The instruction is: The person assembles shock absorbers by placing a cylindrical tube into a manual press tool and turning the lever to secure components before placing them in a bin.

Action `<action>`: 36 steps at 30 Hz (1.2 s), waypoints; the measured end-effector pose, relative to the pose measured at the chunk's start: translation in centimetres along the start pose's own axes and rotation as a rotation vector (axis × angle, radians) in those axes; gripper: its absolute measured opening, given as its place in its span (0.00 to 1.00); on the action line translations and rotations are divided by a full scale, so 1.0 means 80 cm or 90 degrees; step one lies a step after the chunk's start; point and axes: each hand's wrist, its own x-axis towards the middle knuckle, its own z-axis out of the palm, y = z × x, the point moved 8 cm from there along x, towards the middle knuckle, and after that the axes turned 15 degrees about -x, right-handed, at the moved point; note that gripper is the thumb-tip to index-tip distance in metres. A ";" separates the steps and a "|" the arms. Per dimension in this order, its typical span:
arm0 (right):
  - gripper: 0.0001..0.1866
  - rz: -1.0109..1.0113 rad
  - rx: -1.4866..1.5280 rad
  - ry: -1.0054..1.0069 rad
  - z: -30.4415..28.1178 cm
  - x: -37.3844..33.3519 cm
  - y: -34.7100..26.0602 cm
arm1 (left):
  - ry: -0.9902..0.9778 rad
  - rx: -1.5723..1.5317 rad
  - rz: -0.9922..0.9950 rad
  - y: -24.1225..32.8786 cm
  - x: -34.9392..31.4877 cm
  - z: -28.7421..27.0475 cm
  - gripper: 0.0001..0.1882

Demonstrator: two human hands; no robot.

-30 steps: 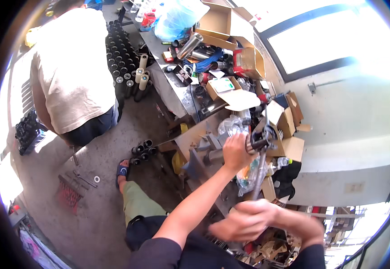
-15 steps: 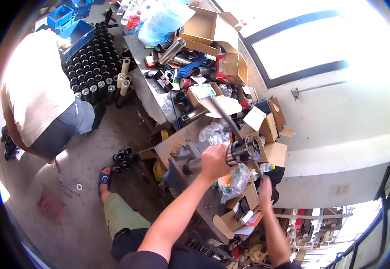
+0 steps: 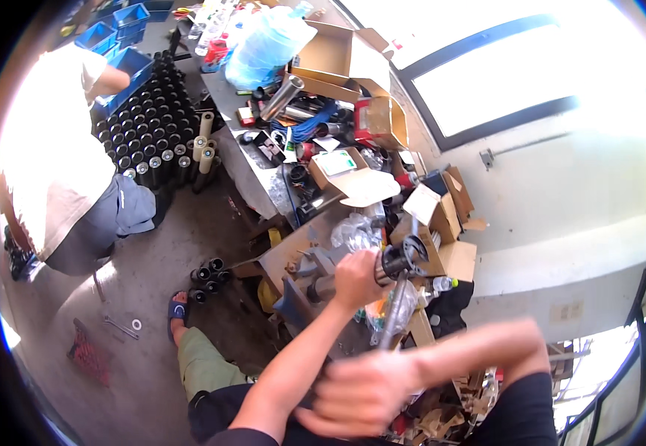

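Observation:
A shiny metal cylinder lies across the bench vise, pointing to the right. My left hand is wrapped round it close to its right end. At that end is a round black end piece with holes, and a long metal bar crosses it. My right hand is low in front of me, beside the bar's near end. Motion smears its fingers, so I cannot tell whether they grip the bar.
Boxes, plastic bags and parts crowd the workbench. Left of it, many black cylinders stand on the floor beside blue crates, where a co-worker bends. Several short black tubes and a wrench lie near my foot.
The bar has turned about the cylinder's end, and my right hand has swept left and nearer to me. My left hand stays on the cylinder. The co-worker's arm has reached toward the crates.

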 end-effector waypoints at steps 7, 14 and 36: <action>0.10 0.633 -0.036 -0.129 0.149 -0.053 0.439 | -0.012 -0.002 -0.138 -0.010 -0.028 0.007 0.33; 0.09 0.660 -0.100 -0.243 0.170 -0.032 0.443 | -0.143 -0.836 -0.806 0.040 -0.107 0.215 0.28; 0.23 1.178 -0.090 -0.175 0.106 -0.698 0.279 | -0.712 0.206 -0.391 0.080 0.071 -0.079 0.10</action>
